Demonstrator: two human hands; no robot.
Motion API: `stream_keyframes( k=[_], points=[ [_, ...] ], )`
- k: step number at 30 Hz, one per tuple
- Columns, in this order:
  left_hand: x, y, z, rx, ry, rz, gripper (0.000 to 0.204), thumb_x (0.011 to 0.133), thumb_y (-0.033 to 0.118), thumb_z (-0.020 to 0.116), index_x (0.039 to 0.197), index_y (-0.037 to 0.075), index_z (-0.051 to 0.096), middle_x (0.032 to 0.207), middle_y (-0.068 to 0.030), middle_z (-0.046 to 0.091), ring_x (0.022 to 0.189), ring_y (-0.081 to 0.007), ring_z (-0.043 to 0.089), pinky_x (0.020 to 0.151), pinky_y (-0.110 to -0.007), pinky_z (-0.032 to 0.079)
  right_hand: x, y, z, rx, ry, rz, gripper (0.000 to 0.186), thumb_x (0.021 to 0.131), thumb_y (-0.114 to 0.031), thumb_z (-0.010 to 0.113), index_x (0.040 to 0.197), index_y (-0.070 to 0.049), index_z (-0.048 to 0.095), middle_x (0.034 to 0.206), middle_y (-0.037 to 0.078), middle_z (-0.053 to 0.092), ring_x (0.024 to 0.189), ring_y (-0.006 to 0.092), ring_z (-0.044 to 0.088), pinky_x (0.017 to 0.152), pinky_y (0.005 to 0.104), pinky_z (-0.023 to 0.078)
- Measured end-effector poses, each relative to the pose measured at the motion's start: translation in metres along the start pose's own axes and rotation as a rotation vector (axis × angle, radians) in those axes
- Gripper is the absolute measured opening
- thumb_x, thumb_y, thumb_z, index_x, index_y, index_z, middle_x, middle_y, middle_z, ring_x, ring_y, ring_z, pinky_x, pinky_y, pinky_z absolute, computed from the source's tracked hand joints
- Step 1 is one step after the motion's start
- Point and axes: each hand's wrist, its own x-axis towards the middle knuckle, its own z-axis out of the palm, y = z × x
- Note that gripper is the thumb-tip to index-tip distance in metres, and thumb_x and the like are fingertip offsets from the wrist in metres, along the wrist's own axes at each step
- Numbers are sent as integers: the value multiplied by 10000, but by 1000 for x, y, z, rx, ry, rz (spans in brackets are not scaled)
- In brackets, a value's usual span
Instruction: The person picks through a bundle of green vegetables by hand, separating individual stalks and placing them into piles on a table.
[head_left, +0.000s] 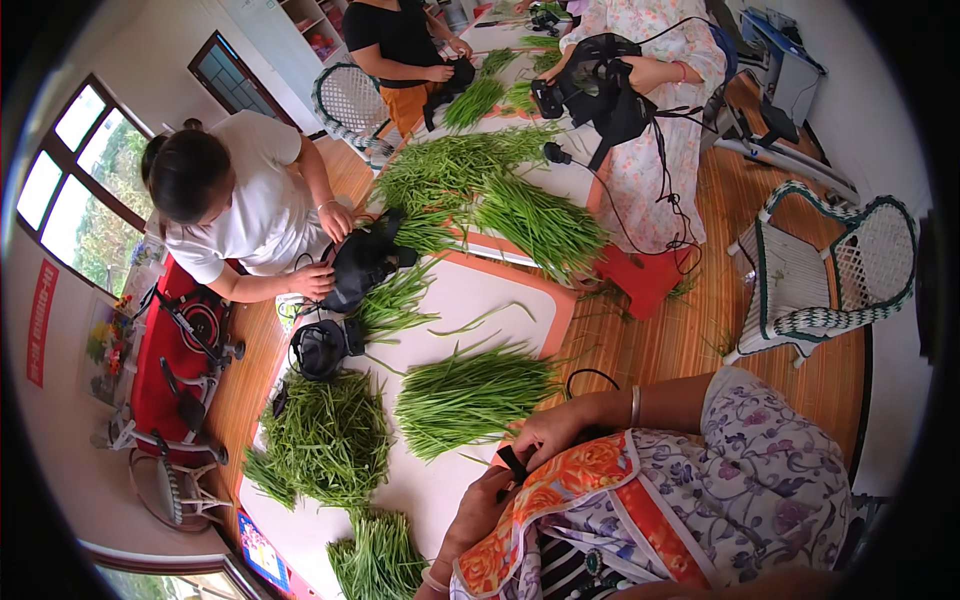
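Note:
My right hand point(548, 436), with a bangle on its wrist, is closed on a short black strap point(512, 462) close against my body. From the lower edge comes my left arm; my left hand point(486, 506) is closed around the strap's lower end, its fingertips partly hidden. Both hands are at the table's edge, in front of my orange flowered apron point(590, 465). Just beyond them lies a neat pile of long green chive-like stalks point(475, 398). To its left is a looser green heap point(328, 435), and a smaller bundle point(378, 558) lies nearer.
Across the white table point(420, 490), a person in white point(250, 190) handles black straps and gear. A person in a floral dress point(650, 110) holds a black harness point(605, 90); another in black point(390, 40) stands farther back. A wicker chair point(800, 280) and red stool point(640, 280) are at right.

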Motion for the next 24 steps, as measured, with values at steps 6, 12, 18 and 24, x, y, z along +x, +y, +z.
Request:
stream_keyframes(
  k=[6,12,18,24],
  points=[
    [11,-16,2,-205,-41,-180,433,857,251,734,1206,26,611,863,-97,673,729,-134,570,654,-314,479,-13,-23,-9,-85,-57,91,425,846,-386,711,1064,-27,644,930,153,699,877,300,676,947,430,454],
    [9,-12,-3,-286,60,-193,378,852,146,741,1178,16,598,961,-76,672,869,-139,614,803,-293,506,-6,-45,-7,-267,-6,216,375,828,-324,708,1100,-76,641,932,187,681,875,357,657,775,438,514],
    [-14,-40,-38,-328,212,-177,266,864,173,731,1038,8,618,837,-35,634,761,-109,569,707,-286,493,40,-51,-13,-313,-119,250,433,807,-309,733,1142,-56,630,984,208,675,941,346,656,816,422,517],
    [-69,-79,-62,-433,522,-272,189,841,102,733,902,-17,599,739,-39,641,669,-88,582,610,-257,483,107,-48,14,-251,150,331,465,714,-307,800,1013,16,650,910,192,688,841,315,683,749,386,532]
  ],
)
